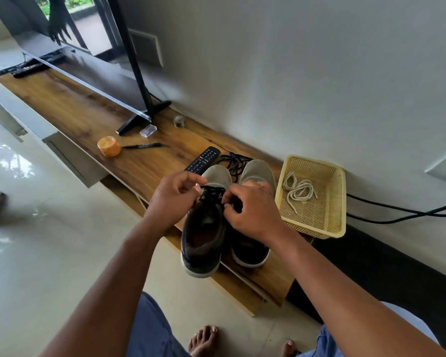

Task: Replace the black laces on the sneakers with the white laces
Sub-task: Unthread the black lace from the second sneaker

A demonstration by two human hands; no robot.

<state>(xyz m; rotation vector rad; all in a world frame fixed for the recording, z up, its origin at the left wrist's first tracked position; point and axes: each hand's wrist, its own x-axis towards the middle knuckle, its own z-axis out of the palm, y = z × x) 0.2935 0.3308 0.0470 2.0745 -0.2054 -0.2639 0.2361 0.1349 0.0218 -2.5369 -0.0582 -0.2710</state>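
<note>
Both your hands are on the left grey-and-navy fabric sneaker (204, 228), toe pointing away from you on the wooden counter (139, 163). Your left hand (174, 199) pinches the black lace (213, 193) near the toe end; your right hand (252, 212) grips it opposite. The white cord laces (298, 190) wait in the yellow plastic basket (337, 202), nearer your right hand.

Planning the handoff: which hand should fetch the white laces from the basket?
Right. The right hand is nearer the yellow basket holding the white laces; the left hand would have to cross both sneakers.
</note>
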